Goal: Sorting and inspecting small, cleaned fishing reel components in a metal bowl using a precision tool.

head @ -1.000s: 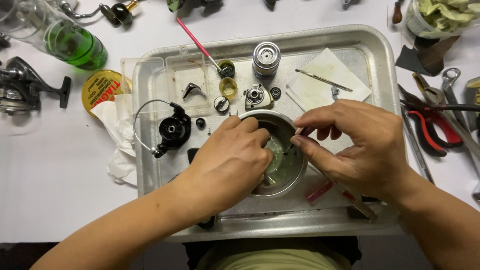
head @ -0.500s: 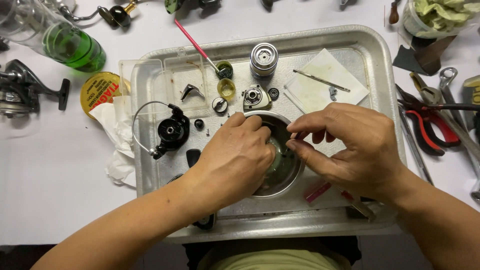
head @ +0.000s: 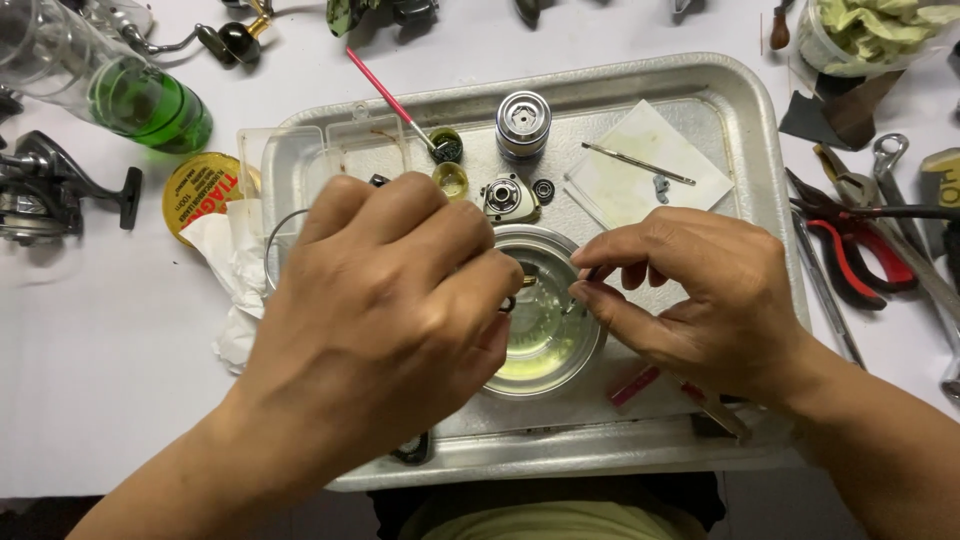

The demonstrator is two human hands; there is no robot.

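Two hands met over the small glass bowl (head: 545,320) of yellowish liquid that sat in the middle of the metal tray (head: 760,130) on the white desk (head: 100,400). Half a second before, the left hand (head: 385,300) had lain lower over the bowl and covered much of its left rim; now it had lifted and loomed larger in the head view, hiding the black reel body that had shown at the tray's left side. Its fingers were curled, the tips pinching a small dark part (head: 510,300) just above the bowl's left edge, though what the part was could not be told. The right hand (head: 700,300) had stayed on the bowl's right side, thumb and forefinger pressed together on something thin, too small to make out. More of the liquid lay open between the two hands than before, so the small piece seemed, as a judgement, to have been raised clear of the bath rather than left soaking in it. Behind the bowl stood a silver spool (head: 523,125) and a folded paper (head: 645,165); red-handled pliers (head: 850,255) lay right of the tray.
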